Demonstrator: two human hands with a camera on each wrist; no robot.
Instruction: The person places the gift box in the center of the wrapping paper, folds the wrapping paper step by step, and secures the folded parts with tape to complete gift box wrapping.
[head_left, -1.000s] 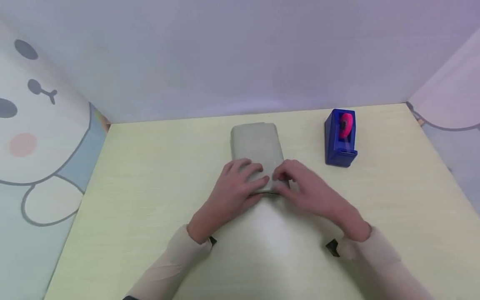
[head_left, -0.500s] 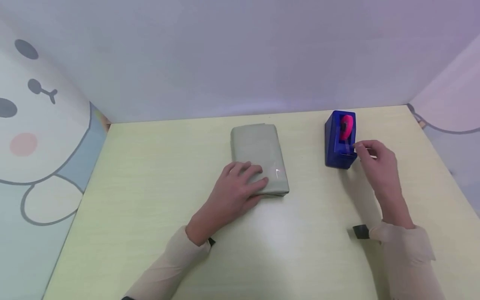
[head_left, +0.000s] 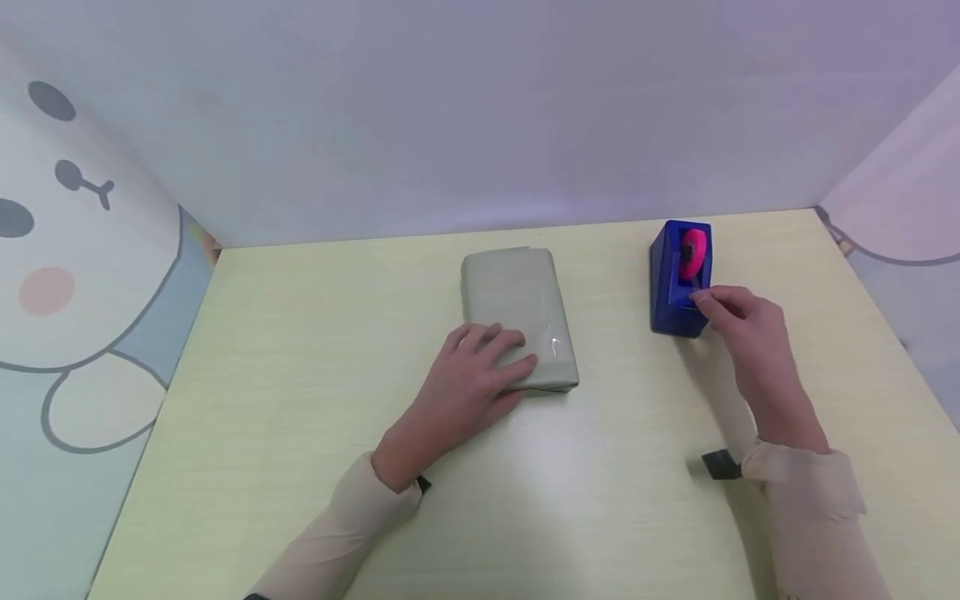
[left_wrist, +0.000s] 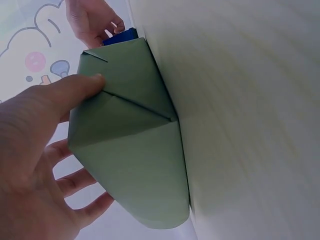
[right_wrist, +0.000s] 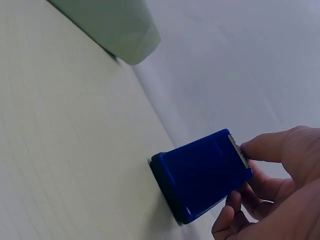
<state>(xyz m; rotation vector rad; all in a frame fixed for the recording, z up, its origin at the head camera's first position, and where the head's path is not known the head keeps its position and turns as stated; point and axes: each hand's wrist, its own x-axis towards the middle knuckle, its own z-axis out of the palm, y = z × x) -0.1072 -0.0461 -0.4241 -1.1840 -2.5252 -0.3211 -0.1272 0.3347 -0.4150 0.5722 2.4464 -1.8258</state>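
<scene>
A flat parcel wrapped in grey-green paper lies on the table. On its near end rests my left hand, fingers spread over the top. The left wrist view has the thumb pressing the folded end flap. A glossy patch shows near the parcel's front right corner. To the right stands a blue tape dispenser with a pink-cored tape roll. My right hand pinches the tape's end at the dispenser's front. In the right wrist view its thumb meets the serrated cutter; the tape itself is hard to see there.
The pale wooden table runs back to a plain light wall. A cartoon-printed panel borders the left side, and another printed panel stands at the right. Dark tabs hang by both sleeve cuffs.
My right hand left the parcel's near right corner and reached the tape dispenser, then shifted slightly left onto the cutter. The left hand and the parcel have stayed nearly still.
</scene>
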